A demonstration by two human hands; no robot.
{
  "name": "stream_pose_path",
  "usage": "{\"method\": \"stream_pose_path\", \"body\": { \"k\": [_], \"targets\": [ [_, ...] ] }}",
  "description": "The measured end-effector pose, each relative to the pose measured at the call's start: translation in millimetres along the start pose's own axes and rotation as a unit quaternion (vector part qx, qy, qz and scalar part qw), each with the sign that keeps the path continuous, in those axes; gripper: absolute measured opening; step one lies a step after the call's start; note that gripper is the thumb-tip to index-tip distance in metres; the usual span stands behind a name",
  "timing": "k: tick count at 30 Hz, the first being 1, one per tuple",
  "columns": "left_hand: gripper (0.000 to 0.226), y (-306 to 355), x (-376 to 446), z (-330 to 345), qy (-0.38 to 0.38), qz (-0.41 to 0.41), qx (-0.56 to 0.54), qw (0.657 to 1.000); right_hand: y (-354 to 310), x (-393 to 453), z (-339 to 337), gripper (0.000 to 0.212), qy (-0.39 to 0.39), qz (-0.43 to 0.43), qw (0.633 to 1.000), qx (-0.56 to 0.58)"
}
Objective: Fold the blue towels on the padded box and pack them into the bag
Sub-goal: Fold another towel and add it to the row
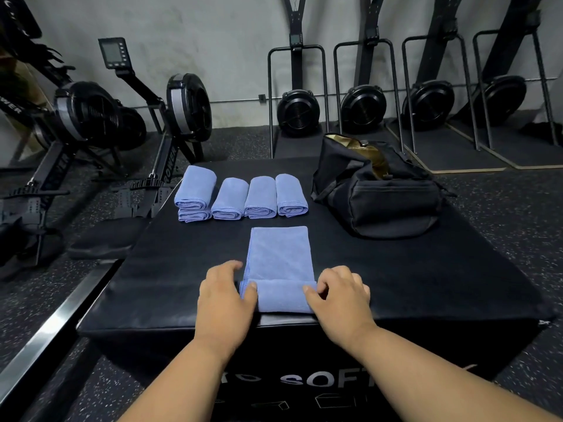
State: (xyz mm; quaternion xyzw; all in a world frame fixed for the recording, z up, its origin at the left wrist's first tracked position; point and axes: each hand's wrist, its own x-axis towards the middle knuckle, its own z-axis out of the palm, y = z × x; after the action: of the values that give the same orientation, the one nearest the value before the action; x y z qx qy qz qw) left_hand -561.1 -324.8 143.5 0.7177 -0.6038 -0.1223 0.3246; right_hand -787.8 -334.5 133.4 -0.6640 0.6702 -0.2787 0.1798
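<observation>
A long blue towel [278,257] lies lengthwise on the black padded box [170,269], its near end turned over into a fold. My left hand [225,296] pinches the left end of that fold and my right hand [338,292] pinches the right end. Farther back stands a row of folded blue towels [240,194]; the leftmost is a stack of two. The black bag [377,196] sits at the box's back right with its top open, showing a tan lining.
Rowing machines [91,117] stand on the speckled floor to the left. Ski-trainer frames with black fan housings [362,108] line the grey back wall. A metal rail [45,327] runs along the floor at the near left.
</observation>
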Motion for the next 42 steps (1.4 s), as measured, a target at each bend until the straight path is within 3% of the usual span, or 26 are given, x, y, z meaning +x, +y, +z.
{"method": "stream_pose_path", "body": {
  "k": [2, 4, 6, 8, 14, 18, 23, 27, 32, 35, 38, 40, 42],
  "targets": [
    [0.028, -8, 0, 2, 0.015, 0.161, 0.029, 0.986, 5, 0, 2, 0.012, 0.019, -0.065, 0.997, 0.027],
    [0.035, -19, 0, 3, -0.022, 0.254, 0.087, 0.963, 8, 1, 6, 0.013, 0.041, -0.138, 0.989, 0.029],
    [0.053, -28, -3, -2, -0.099, 0.246, 0.127, 0.956, 13, 3, 8, 0.019, 0.055, -0.202, 0.978, 0.009],
    [0.067, -35, -3, -7, -0.149, 0.232, 0.140, 0.951, 15, 3, 3, 0.024, 0.009, -0.229, 0.973, -0.003],
    [0.043, -20, 6, -19, -0.139, 0.229, 0.131, 0.955, 21, 2, -13, 0.068, -0.111, -0.241, 0.962, -0.066],
    [0.027, -13, 4, -31, -0.164, 0.217, 0.106, 0.956, 21, 3, -14, 0.061, -0.104, -0.226, 0.968, -0.041],
    [0.055, -20, -4, -38, -0.201, 0.247, 0.145, 0.937, 21, 3, -16, 0.049, -0.105, -0.209, 0.972, -0.006],
    [0.038, -21, -5, -41, -0.191, 0.216, 0.075, 0.954, 18, 4, -18, 0.035, -0.106, -0.190, 0.976, 0.030],
    [0.012, -14, -8, -49, -0.228, 0.044, -0.123, 0.965, 13, 7, -20, 0.018, -0.111, -0.112, 0.978, 0.137],
    [0.026, -12, -5, -47, -0.224, -0.022, -0.147, 0.963, 10, 12, -14, 0.024, -0.099, -0.064, 0.976, 0.185],
    [0.049, -12, -1, -43, -0.219, -0.080, -0.162, 0.959, 3, 15, -7, 0.046, -0.100, -0.028, 0.980, 0.167],
    [0.050, -10, 1, -41, -0.209, -0.119, -0.185, 0.953, -3, 18, -6, 0.057, -0.098, -0.014, 0.986, 0.134],
    [0.047, -9, 1, -41, -0.191, -0.143, -0.173, 0.956, -9, 19, -4, 0.055, -0.104, -0.004, 0.991, 0.080]
  ]
}}
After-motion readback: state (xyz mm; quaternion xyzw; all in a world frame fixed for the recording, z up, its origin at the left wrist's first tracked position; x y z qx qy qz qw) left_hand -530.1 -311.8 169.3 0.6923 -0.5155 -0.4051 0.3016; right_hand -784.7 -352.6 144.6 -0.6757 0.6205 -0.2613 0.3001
